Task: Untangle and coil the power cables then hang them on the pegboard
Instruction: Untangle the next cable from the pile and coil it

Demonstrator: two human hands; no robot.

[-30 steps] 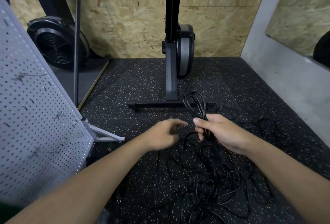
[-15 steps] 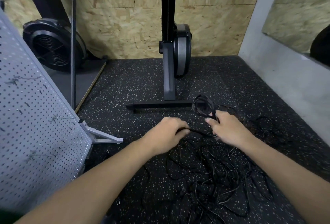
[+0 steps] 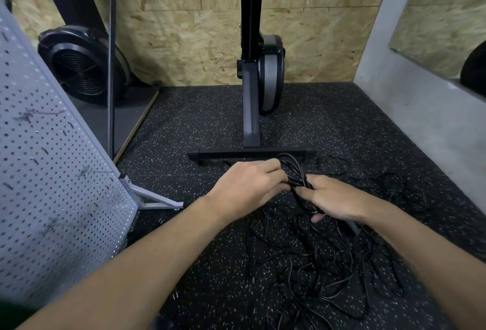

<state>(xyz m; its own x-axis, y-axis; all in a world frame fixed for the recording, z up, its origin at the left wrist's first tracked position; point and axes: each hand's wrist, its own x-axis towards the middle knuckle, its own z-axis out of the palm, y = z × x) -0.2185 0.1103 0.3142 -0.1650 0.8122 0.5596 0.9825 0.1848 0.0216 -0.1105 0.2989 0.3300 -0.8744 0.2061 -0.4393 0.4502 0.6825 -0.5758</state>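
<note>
A: Clenched, is the left grip (image 3: 249, 187)?
B: Yes, round the coil (image 3: 290, 169); the right grip (image 3: 334, 198) clasps the same loops, just nearer than the stand (image 3: 251, 129).
A: And the rest?
B: The tangle (image 3: 315, 264) sprawls nearer on the floor (image 3: 210, 132); the pegboard (image 3: 52, 185) stands left.
A: Handling?
B: Light, limp, springy, I'd judge. Hold where the loops gather, or they'll splay; draw strands slowly.

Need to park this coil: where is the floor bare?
Bare floor between the pegboard foot and the base bar, left of the left hand; also behind the bar, either side of the upright. Crowded: the tangle near and right of the right hand, loops trailing toward the wall.
</note>
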